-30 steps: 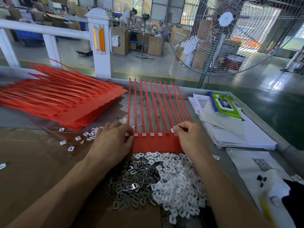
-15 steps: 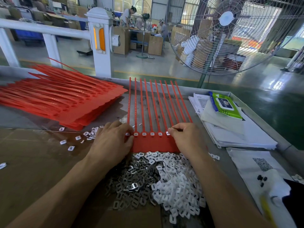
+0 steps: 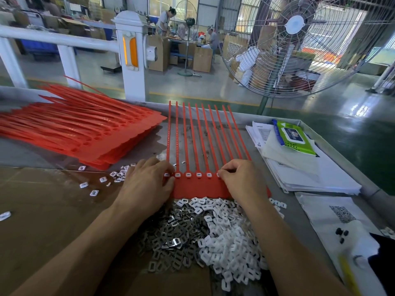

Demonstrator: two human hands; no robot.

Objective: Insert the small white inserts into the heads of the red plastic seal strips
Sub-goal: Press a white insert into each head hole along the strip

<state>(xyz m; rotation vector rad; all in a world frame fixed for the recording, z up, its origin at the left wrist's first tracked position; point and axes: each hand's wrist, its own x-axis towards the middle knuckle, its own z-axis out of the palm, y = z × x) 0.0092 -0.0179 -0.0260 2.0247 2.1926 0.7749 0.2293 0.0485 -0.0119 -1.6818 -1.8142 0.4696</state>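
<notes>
Two hands work at the row of red seal strips lying flat on the desk, tails pointing away from us: our left hand rests curled on the row's left end, fingers pressing the red heads, while our right hand pinches a white insert at a head toward the right. Just nearer us lies the heap of white inserts beside metal clips, and a stack of red strips sits far left.
</notes>
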